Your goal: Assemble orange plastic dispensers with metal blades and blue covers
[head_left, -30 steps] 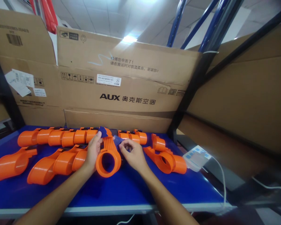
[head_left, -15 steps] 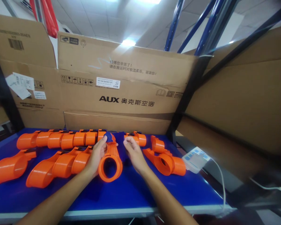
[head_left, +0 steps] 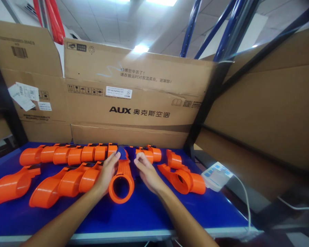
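My left hand [head_left: 109, 172] is closed around the upper part of an orange tape dispenser [head_left: 131, 192]. Its round ring hangs down toward me, and a blue piece [head_left: 122, 152] sits on its top under my left thumb. Just to the right, my right hand [head_left: 147, 171] is closed in a pinch at the edge of a dark blue flat piece [head_left: 131, 154]. That piece stands beside the dispenser's top; whether the two are joined I cannot tell. My right fingertips are partly hidden behind it.
Several orange tape dispensers lie in a back row [head_left: 74, 156] and a front row [head_left: 70, 181] on the blue tabletop [head_left: 113, 221]. More lie at the right [head_left: 181, 180], near a white device [head_left: 217, 176] with a cable. A cardboard wall [head_left: 139, 92] stands behind.
Both hands stay close together at the dispenser. The right hand has shifted slightly left, nearer to it, and the dispenser's ring hangs a little lower in view.
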A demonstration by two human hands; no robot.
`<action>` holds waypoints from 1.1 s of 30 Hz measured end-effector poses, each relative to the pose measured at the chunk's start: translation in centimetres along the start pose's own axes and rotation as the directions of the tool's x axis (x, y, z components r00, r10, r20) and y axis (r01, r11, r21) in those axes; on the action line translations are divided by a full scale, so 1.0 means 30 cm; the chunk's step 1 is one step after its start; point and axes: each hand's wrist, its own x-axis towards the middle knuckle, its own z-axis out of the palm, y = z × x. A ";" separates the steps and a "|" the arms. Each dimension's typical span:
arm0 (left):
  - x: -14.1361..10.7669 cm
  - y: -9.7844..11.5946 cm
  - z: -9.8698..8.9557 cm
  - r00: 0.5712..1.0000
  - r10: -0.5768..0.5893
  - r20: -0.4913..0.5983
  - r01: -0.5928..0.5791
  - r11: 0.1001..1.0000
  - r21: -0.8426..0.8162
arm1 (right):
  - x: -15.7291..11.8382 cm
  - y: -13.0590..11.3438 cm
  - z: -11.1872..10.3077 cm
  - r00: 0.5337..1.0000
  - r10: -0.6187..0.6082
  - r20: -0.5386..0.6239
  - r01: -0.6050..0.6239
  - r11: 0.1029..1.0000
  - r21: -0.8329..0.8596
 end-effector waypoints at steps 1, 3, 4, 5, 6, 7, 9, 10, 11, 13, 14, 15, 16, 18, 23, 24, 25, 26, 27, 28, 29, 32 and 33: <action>-0.001 0.002 0.002 1.000 0.006 -0.001 -0.006 1.000 0.006 | 0.000 -0.002 -0.001 1.000 -0.015 0.000 0.015 1.000 -0.024; -0.002 0.003 0.006 0.999 0.027 -0.019 -0.026 0.999 0.022 | 0.000 -0.005 -0.003 1.000 -0.027 0.011 0.028 0.998 -0.062; -0.002 0.002 0.007 0.999 0.039 -0.031 -0.038 0.999 0.031 | 0.000 -0.006 -0.004 0.999 -0.029 0.020 0.030 0.997 -0.075; -0.002 0.001 0.008 0.998 0.050 -0.040 -0.049 0.998 0.040 | -0.001 -0.007 -0.005 0.999 -0.028 0.030 0.030 0.996 -0.082; -0.002 0.000 0.008 0.997 0.059 -0.046 -0.057 0.997 0.045 | -0.002 -0.007 -0.005 0.999 -0.028 0.035 0.031 0.996 -0.083; -0.001 -0.002 0.008 0.997 0.063 -0.048 -0.060 0.997 0.047 | -0.003 -0.007 -0.006 0.999 -0.030 0.034 0.033 0.996 -0.079; -0.001 -0.005 0.008 0.996 0.073 -0.060 -0.070 0.997 0.042 | -0.005 -0.006 -0.007 0.999 -0.042 0.009 0.043 0.996 -0.074; -0.001 -0.005 0.007 0.993 0.090 -0.072 -0.087 0.995 0.040 | -0.005 -0.005 -0.008 0.998 -0.057 -0.012 0.056 0.995 -0.078; -0.001 -0.005 0.007 0.990 0.113 -0.084 -0.110 0.993 0.044 | -0.005 -0.005 -0.011 0.996 -0.079 -0.036 0.075 0.993 -0.089; -0.003 -0.002 0.007 0.982 0.160 -0.100 -0.154 0.986 0.067 | -0.003 -0.004 -0.021 0.989 -0.131 -0.075 0.120 0.984 -0.135; -0.004 0.000 0.008 0.979 0.175 -0.104 -0.167 0.982 0.084 | -0.002 -0.005 -0.029 0.984 -0.157 -0.089 0.140 0.976 -0.169; -0.005 0.002 0.008 0.977 0.183 -0.107 -0.173 0.980 0.099 | -0.001 -0.006 -0.038 0.979 -0.180 -0.098 0.157 0.966 -0.206; -0.006 0.004 0.010 0.976 0.186 -0.113 -0.174 0.979 0.109 | 0.000 -0.008 -0.048 0.975 -0.199 -0.101 0.170 0.956 -0.241; -0.008 0.008 0.012 0.975 0.185 -0.124 -0.171 0.979 0.113 | 0.001 -0.013 -0.067 0.970 -0.227 -0.091 0.192 0.937 -0.291; -0.010 0.008 0.017 0.974 0.199 -0.106 -0.186 0.975 0.118 | 0.002 -0.021 -0.087 0.961 -0.270 -0.063 0.237 0.916 -0.323; -0.011 0.008 0.018 0.974 0.201 -0.105 -0.188 0.974 0.123 | 0.003 -0.021 -0.086 0.960 -0.274 -0.061 0.240 0.914 -0.326; -0.011 0.008 0.018 0.974 0.201 -0.105 -0.188 0.974 0.128 | 0.003 -0.021 -0.085 0.960 -0.275 -0.060 0.241 0.913 -0.330; -0.012 0.008 0.019 0.974 0.201 -0.105 -0.187 0.973 0.132 | 0.003 -0.020 -0.084 0.960 -0.275 -0.059 0.241 0.912 -0.333; -0.013 0.009 0.020 0.974 0.202 -0.105 -0.187 0.973 0.136 | 0.003 -0.020 -0.083 0.960 -0.274 -0.059 0.239 0.911 -0.336; -0.014 0.010 0.021 0.973 0.204 -0.104 -0.189 0.972 0.141 | 0.003 -0.020 -0.082 0.961 -0.272 -0.060 0.236 0.911 -0.338; -0.015 0.010 0.021 0.973 0.207 -0.102 -0.191 0.971 0.146 | 0.003 -0.020 -0.081 0.962 -0.267 -0.060 0.233 0.912 -0.337; -0.016 0.011 0.021 0.970 0.225 -0.096 -0.209 0.966 0.155 | 0.000 -0.021 -0.079 0.968 -0.245 -0.054 0.215 0.921 -0.326; -0.016 0.011 0.020 0.968 0.233 -0.091 -0.217 0.964 0.154 | -0.001 -0.022 -0.078 0.970 -0.236 -0.053 0.208 0.925 -0.319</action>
